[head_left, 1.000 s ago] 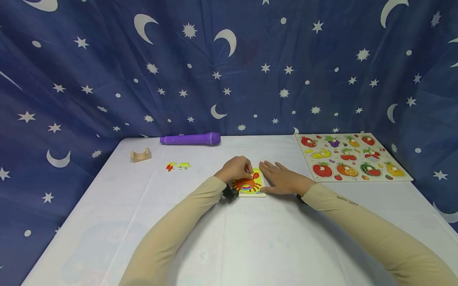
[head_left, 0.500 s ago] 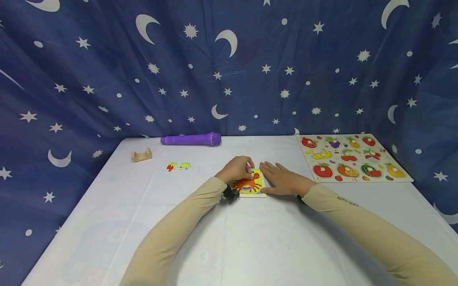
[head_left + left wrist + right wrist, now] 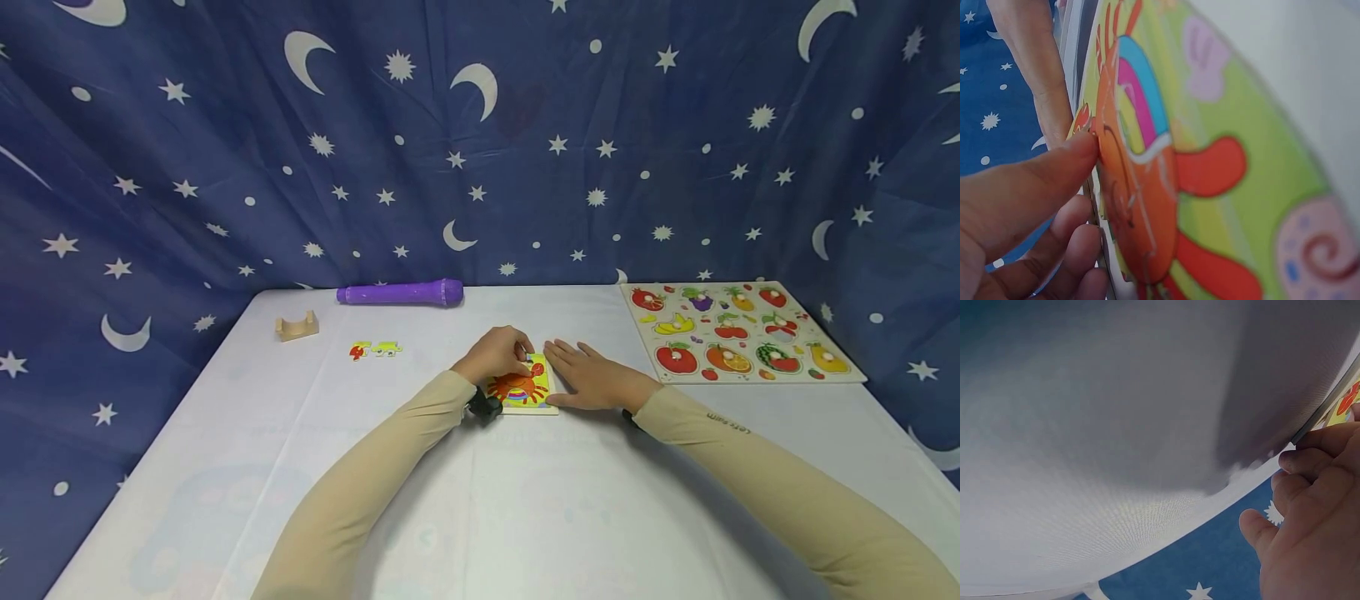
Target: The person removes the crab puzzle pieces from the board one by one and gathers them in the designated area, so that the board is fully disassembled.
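Note:
A small crab jigsaw puzzle [image 3: 517, 388], yellow with an orange crab and a rainbow mark, lies in a shallow tray in front of me. My left hand [image 3: 495, 353] is over its upper left part, fingers curled, pinching a puzzle piece [image 3: 1083, 119] by the crab's claw. In the left wrist view the thumb tip presses beside that claw, while the other fingers bend at the puzzle's edge; most of the piece is hidden. With fingers spread straight, my right hand [image 3: 592, 377] rests along the right edge of the puzzle, its fingertips at the tray's rim.
Loose yellow and red puzzle pieces [image 3: 386, 348] lie to the left. Farther back are a curved wooden block [image 3: 297, 326] and a purple toy microphone [image 3: 400, 292]. A fruit peg puzzle board [image 3: 708, 333] lies at the right. Behind the white table [image 3: 480, 517] hangs a starry blue cloth [image 3: 540, 108].
The left fingers have shifted slightly at the puzzle's top edge, where a small bluish patch now shows beside them. The right hand stays in place.

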Demonstrator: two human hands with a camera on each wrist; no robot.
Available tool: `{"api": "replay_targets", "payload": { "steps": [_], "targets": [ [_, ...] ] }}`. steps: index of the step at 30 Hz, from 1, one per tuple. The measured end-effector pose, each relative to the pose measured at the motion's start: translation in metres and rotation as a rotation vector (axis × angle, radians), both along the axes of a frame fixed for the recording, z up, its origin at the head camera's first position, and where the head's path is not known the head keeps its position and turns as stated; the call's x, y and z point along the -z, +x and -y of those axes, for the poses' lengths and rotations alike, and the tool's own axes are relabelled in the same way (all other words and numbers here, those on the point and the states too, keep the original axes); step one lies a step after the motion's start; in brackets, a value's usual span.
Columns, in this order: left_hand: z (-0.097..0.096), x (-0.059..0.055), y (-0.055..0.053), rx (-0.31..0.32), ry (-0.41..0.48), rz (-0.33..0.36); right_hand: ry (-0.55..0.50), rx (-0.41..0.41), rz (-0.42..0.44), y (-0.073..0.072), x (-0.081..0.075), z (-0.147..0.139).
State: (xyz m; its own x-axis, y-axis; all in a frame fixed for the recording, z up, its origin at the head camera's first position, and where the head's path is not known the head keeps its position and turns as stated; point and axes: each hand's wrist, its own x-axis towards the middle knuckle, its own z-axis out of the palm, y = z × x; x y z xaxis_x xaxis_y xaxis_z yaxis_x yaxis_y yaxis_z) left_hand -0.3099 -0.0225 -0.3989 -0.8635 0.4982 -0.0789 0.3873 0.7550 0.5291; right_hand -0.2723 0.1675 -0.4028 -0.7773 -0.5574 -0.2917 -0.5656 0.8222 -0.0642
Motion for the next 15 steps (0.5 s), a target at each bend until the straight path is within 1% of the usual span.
{"api": "replay_targets", "payload": {
  "steps": [10, 15],
  "targets": [
    [-0.0001, 0.0012, -0.0016, 0.023, 0.015, -0.024, 0.006, -0.003, -0.004, -0.0006, 0.0007, 0.0007],
    [0.0004, 0.001, -0.0024, 0.02, 0.023, -0.01, 0.002, 0.002, 0.004, -0.0005, 0.0006, 0.0007]
  ]
}}
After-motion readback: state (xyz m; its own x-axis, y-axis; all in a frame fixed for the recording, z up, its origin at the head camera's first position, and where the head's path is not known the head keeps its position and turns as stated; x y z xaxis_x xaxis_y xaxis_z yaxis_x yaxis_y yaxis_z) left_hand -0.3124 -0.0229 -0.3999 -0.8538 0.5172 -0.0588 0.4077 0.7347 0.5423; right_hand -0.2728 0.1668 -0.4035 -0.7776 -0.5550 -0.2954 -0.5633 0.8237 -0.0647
